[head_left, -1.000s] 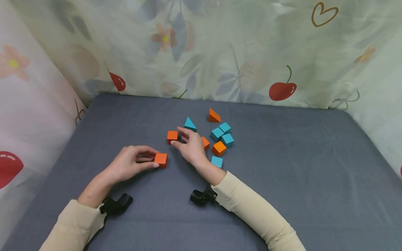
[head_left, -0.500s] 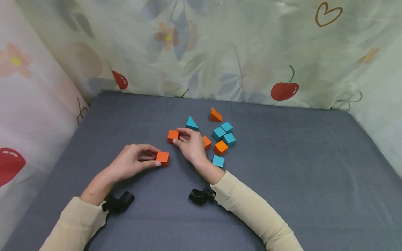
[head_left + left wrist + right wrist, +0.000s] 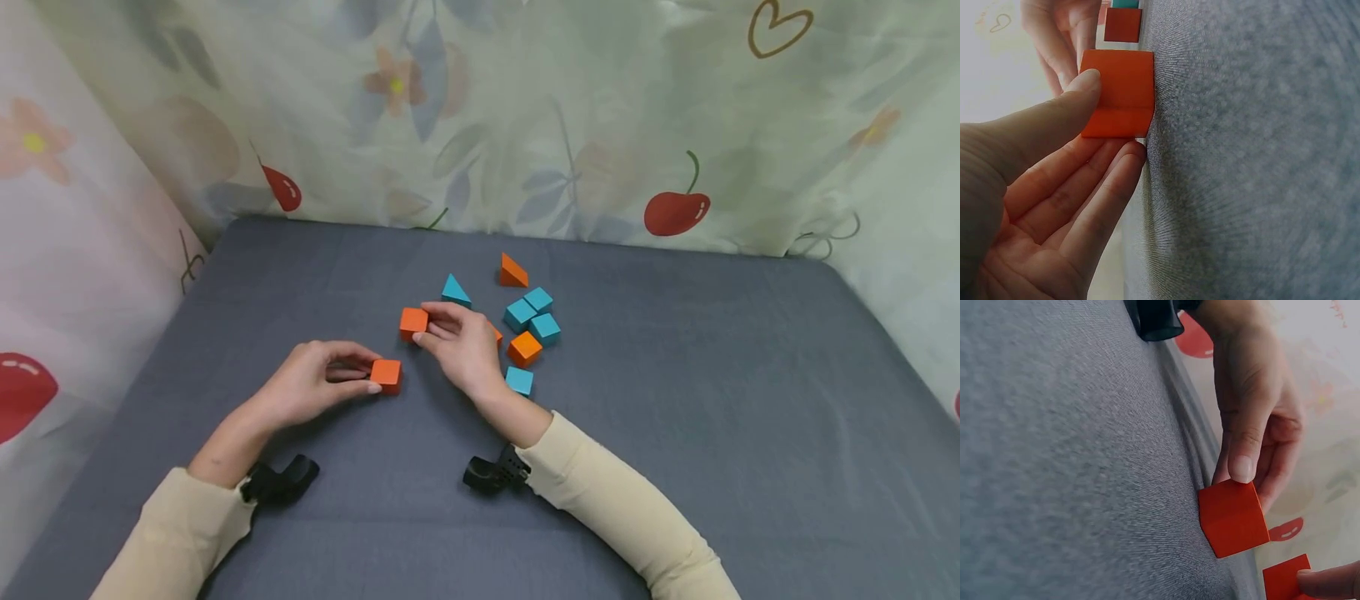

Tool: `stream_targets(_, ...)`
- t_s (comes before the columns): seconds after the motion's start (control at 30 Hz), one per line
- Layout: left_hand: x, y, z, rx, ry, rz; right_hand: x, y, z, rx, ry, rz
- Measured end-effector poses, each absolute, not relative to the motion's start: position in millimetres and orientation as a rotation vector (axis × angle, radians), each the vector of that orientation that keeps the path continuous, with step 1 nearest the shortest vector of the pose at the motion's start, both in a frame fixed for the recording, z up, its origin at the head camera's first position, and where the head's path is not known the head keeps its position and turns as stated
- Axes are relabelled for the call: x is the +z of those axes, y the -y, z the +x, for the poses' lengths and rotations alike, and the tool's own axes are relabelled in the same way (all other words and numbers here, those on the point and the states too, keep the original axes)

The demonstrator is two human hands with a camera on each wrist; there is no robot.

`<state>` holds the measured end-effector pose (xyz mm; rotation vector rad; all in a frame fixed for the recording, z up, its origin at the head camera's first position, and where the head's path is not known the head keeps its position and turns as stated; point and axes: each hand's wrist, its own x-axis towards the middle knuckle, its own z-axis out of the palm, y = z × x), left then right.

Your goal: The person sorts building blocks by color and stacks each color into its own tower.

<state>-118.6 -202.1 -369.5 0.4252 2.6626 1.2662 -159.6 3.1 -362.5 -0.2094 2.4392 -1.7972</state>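
Observation:
My left hand (image 3: 311, 387) pinches an orange cube (image 3: 386, 377) low over the grey cloth; in the left wrist view its thumb presses one face of that cube (image 3: 1119, 94). Slightly farther off, my right hand (image 3: 465, 346) grips a second orange cube (image 3: 412, 324) between thumb and fingers. The right wrist view catches this second cube (image 3: 1285, 578) at the bottom corner, thumb against it. A blue triangular block (image 3: 454, 292) stands just beyond the right hand's fingers. Another orange block (image 3: 496, 334) is mostly hidden behind that hand.
Right of the right hand lie several blue cubes (image 3: 520, 315), an orange cube (image 3: 525, 349) and a nearer blue cube (image 3: 519, 381). An orange triangular block (image 3: 513, 272) stands farthest back. Patterned curtains (image 3: 585, 125) hang behind and beside the cloth-covered table (image 3: 712, 400).
The right hand's fingers and thumb have come onto the second orange cube, and its wrist has shifted slightly right. The left hand has kept its cube in nearly the same spot.

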Motion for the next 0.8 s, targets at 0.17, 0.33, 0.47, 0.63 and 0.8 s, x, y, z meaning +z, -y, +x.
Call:
stream_targets(0.17,-369.1,202.9,-118.5,1.268,-2.665,0.435,-361.1,-10.5,-152.2,-1.771,-2.460,-0.237)
stream_targets(0.33,-368.9,202.5,-118.2,1.261,-2.667,0.432,-361.2,-18.0,-144.0,-1.748,-2.483,-0.320)
stream_targets(0.47,-369.0,202.2,-119.0,1.255,-2.670,0.436,-360.8,-22.3,-137.5,-1.708,-2.478,-0.322)
stream_targets(0.63,-368.7,202.0,-119.2,1.251,-2.677,0.438,-361.3,-25.6,-130.7,-1.667,-2.476,-0.324)
stream_targets(0.8,-370.1,202.3,-118.6,1.258,-2.683,0.448,-363.3,-26.5,-123.7,-1.636,-2.466,-0.367)
